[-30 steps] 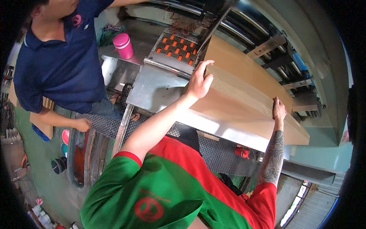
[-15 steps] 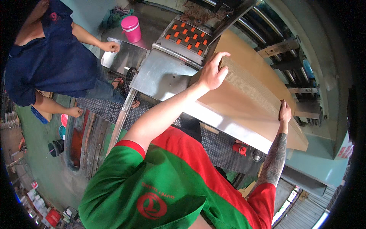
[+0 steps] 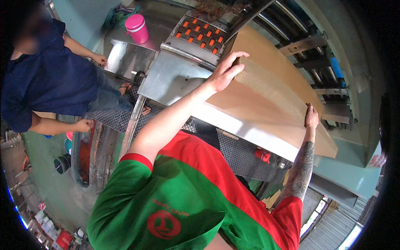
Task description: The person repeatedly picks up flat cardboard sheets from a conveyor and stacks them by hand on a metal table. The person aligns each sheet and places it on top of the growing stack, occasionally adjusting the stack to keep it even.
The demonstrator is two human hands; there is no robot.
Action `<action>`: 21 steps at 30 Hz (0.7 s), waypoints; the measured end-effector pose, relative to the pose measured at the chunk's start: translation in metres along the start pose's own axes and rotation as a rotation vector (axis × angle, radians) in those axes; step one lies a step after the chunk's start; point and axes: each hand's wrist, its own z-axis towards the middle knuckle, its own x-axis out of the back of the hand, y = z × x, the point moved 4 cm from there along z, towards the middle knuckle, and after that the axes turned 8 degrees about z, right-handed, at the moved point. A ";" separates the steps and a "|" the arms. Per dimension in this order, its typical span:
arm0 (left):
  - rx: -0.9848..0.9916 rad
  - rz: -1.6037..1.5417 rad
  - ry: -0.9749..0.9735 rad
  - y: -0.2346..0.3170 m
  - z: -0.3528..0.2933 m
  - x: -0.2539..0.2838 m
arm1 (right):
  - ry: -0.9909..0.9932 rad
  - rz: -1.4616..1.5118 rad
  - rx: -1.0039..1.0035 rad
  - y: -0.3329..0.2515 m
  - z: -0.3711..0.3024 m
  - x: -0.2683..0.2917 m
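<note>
A thick stack of brown corrugated cardboard sheets lies across the metal feed table of a machine, its fluted edges facing me. My left hand grips the stack's left end, fingers over the top and thumb at the edge. At the right end, my right hand is closed around the edge of the stack, its fingers partly hidden. A smooth brown cardboard face slopes toward me below the fluted edges. Bare metal plate shows left of the cardboard.
Behind the plate sits a panel with orange rollers. Metal rollers and bars line the machine at the right. A co-worker in a dark blue shirt stands at left, near a pink lidded bucket. Patterned metal flooring runs below.
Both hands stay on the cardboard stack; the left has shifted slightly left. The view has moved a little, and the co-worker's far hand has drawn back leftward.
</note>
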 end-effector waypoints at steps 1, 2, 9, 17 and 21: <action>0.003 0.005 -0.004 -0.001 0.001 0.001 | 0.010 0.009 -0.004 0.000 0.000 0.001; -0.027 0.034 -0.001 0.000 -0.001 0.002 | 0.011 0.013 0.021 -0.002 -0.002 0.002; -0.029 0.028 0.045 -0.001 -0.017 -0.006 | -0.059 0.031 -0.012 -0.006 -0.017 0.007; 0.094 -0.168 -0.037 -0.013 -0.024 -0.005 | -0.065 -0.018 0.066 -0.014 -0.031 0.010; 0.061 -0.044 0.029 -0.003 -0.019 -0.001 | -0.044 -0.059 0.084 -0.015 -0.029 0.009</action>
